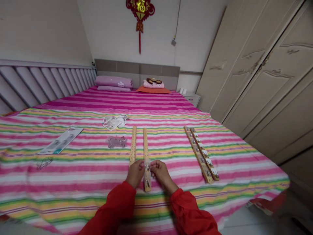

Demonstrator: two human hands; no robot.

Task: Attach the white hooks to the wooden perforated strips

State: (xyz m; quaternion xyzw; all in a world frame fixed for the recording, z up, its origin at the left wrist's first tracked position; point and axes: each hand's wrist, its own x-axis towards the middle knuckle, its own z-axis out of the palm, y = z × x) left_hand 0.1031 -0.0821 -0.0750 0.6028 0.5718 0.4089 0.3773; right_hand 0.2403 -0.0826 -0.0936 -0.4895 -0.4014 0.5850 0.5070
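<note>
Two bare wooden strips lie side by side on the striped bedspread (73, 163): a left strip (133, 143) and a right strip (146, 153). My left hand (135, 173) and my right hand (160, 172), both in red sleeves, meet over the near end of the right strip. Their fingers pinch a small clear hook piece (147, 167) against the wood. Both hands are closed round it. Two more strips (201, 153) with several metal hooks fitted lie to the right.
A cluster of loose clear hooks (117, 142) lies left of the strips, torn clear packets (112, 122) further back, and a card package (61, 141) at the left. Pillows (113, 82) sit by the headboard. A tall wardrobe (264, 71) stands on the right.
</note>
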